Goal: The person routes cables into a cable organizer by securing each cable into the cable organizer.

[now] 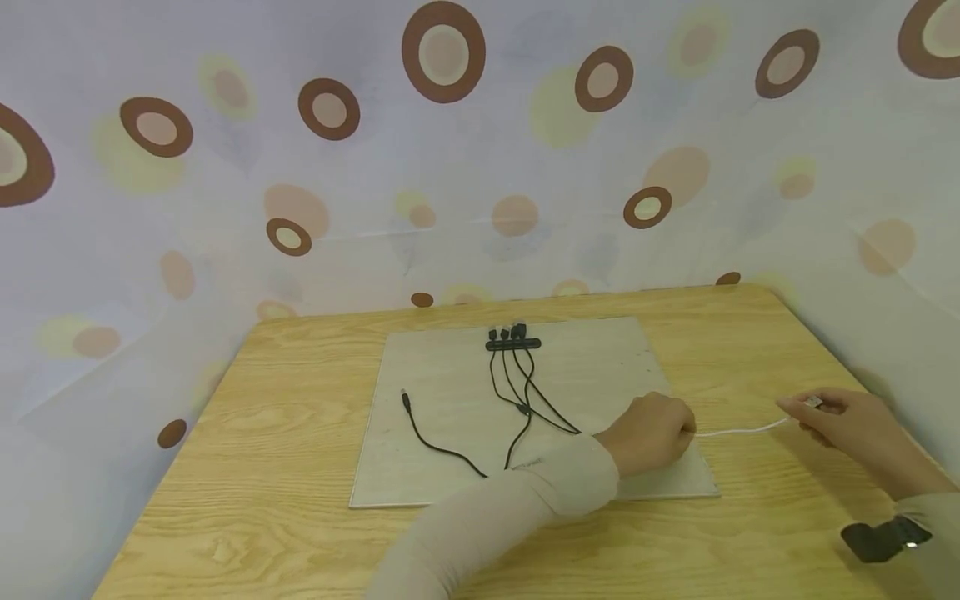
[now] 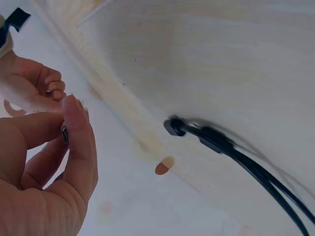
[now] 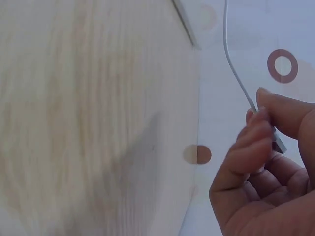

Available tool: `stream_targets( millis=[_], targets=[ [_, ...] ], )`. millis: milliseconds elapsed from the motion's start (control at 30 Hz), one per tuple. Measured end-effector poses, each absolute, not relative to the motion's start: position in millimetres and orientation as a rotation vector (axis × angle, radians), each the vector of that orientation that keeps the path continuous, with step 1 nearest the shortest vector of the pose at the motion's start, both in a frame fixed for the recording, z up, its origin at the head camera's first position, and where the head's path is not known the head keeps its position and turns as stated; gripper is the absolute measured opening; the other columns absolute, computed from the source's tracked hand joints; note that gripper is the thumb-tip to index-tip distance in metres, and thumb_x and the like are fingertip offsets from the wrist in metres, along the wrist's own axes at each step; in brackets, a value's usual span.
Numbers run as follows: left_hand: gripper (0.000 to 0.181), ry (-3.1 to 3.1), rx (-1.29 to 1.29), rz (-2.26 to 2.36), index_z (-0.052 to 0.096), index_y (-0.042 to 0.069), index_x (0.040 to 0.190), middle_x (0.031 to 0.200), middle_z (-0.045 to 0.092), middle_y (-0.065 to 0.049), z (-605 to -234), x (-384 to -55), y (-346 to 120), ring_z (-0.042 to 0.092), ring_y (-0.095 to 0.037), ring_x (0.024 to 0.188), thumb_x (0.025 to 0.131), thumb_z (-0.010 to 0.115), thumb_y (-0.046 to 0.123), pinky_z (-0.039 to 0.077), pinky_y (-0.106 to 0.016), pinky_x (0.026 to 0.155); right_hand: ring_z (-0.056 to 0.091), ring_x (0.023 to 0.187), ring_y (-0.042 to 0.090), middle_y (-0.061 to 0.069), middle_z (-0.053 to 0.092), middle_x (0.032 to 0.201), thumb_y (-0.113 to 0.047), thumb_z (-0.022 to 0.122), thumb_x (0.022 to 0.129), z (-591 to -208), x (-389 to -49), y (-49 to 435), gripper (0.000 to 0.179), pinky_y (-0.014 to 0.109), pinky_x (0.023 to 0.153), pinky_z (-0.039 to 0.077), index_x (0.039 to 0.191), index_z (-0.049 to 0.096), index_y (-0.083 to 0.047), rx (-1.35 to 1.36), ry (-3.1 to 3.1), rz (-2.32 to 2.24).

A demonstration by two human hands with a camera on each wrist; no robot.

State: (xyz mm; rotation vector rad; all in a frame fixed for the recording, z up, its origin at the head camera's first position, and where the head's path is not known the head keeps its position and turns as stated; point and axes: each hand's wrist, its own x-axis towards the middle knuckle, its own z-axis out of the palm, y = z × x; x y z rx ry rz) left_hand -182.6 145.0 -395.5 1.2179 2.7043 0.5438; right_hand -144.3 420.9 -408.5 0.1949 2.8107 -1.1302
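A short white USB cable [image 1: 738, 432] stretches between both hands, over the right edge of the pale board [image 1: 442, 367]. My left hand [image 1: 648, 429] pinches one end between thumb and fingers; a small metal plug tip [image 2: 64, 133] shows there in the left wrist view. At the right, my right hand [image 1: 855, 421] grips the other end, its metal USB plug [image 3: 279, 143] sticking out past the fingers. On the board, a black cable holder [image 1: 513, 343] carries several black plugs in a row, their cords running toward the front. My left forearm covers part of those cords.
A loose black plug [image 1: 407, 401] lies on the left of the board, its cord passing under the left sleeve [image 1: 487, 525]. Beneath the board is a wooden table [image 1: 247, 433]. A patterned cloth [image 1: 480, 167] hangs behind the table and along its sides.
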Motion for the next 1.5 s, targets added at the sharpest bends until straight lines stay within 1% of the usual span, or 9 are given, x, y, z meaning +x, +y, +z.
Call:
stream_targets(
  millis=[133,267,500,633,833,1000,1133,1367,1500],
  targets=[
    [0.02,2.709,1.22,0.554,0.074,0.015,0.105,0.101,0.07,0.01,-392.2,-184.7,127.8,0.053,0.007,0.069,0.098,0.056,0.015,0.04,-0.004,0.059,0.045,0.063,0.014,-0.004,0.041,0.066,-0.045,0.049,0.099,-405.0,-155.3,413.6,0.046,0.028,0.066,0.044,0.101,0.057,0.001,0.125,2.7,-1.245],
    [0.02,2.725,1.205,0.54,0.074,0.015,0.105,0.101,0.07,0.01,-390.4,-186.5,112.9,0.053,0.006,0.073,0.098,0.056,0.016,0.041,-0.005,0.062,0.053,0.075,0.009,-0.007,0.051,0.081,-0.035,0.049,0.101,-403.8,-165.4,404.3,0.036,0.023,0.07,0.052,0.103,0.061,-0.001,0.074,2.552,-1.466],
    [0.021,2.718,1.196,0.527,0.074,0.013,0.104,0.097,0.069,0.008,-387.3,-189.6,87.6,0.054,0.002,0.082,0.099,0.054,0.013,0.042,-0.009,0.069,0.059,0.087,0.006,-0.01,0.06,0.099,-0.029,0.052,0.1,-408.6,-185.4,375.0,0.014,0.018,0.077,0.053,0.106,0.064,-0.028,-0.001,2.432,-1.702],
    [0.019,2.699,1.21,0.493,0.073,0.008,0.099,0.086,0.066,0.004,-387.2,-190.9,72.5,0.047,-0.004,0.072,0.098,0.055,0.009,0.039,-0.012,0.061,0.059,0.089,0.006,-0.008,0.061,0.1,-0.031,0.052,0.1,-409.9,-197.9,356.6,0.023,0.019,0.079,0.053,0.113,0.064,-0.016,-0.07,2.473,-1.711],
    [0.016,2.738,1.194,0.475,0.073,0.008,0.102,0.09,0.068,0.001,-391.8,-191.3,48.2,0.054,-0.003,0.079,0.095,0.058,0.007,0.044,-0.013,0.066,0.063,0.09,0.004,-0.009,0.064,0.098,-0.032,0.055,0.099,-404.5,-216.0,330.2,0.053,0.019,0.08,0.053,0.126,0.05,0.013,-0.098,2.5,-1.693],
    [0.011,2.781,1.149,0.56,0.072,0.006,0.094,0.081,0.064,0.0,-391.3,-191.7,28.0,0.047,-0.005,0.07,0.093,0.062,0.007,0.041,-0.014,0.062,0.065,0.088,0.003,-0.008,0.066,0.096,-0.037,0.06,0.095,-398.9,-232.0,307.0,0.056,0.019,0.079,0.054,0.124,0.053,0.011,-0.069,2.558,-1.679],
    [0.02,2.811,1.16,0.625,0.073,0.003,0.105,0.093,0.069,-0.004,-392.3,-192.7,16.8,0.049,-0.003,0.072,0.091,0.059,0.003,0.043,-0.012,0.066,0.065,0.085,0.004,0.001,0.068,0.099,-0.038,0.06,0.094,-395.2,-243.3,292.1,0.053,0.022,0.079,0.055,0.121,0.056,0.008,-0.093,2.62,-1.641],
    [0.014,2.84,1.195,0.605,0.062,0.009,0.076,0.071,0.053,0.003,-396.7,-194.4,3.9,0.038,-0.006,0.066,0.084,0.059,-0.002,0.031,-0.014,0.055,0.064,0.083,-0.001,0.01,0.067,0.105,-0.031,0.059,0.096,-390.4,-260.2,268.3,0.044,0.026,0.082,0.055,0.118,0.058,0.008,-0.184,2.646,-1.612],
    [0.012,2.843,1.16,0.607,0.064,0.007,0.08,0.072,0.052,0.004,-399.7,-195.9,-2.9,0.038,-0.007,0.067,0.083,0.06,-0.003,0.03,-0.015,0.055,0.064,0.083,0.0,0.016,0.066,0.108,-0.026,0.06,0.096,-390.5,-269.6,256.9,0.039,0.028,0.082,0.055,0.116,0.059,0.007,-0.226,2.663,-1.603]
  ],
)
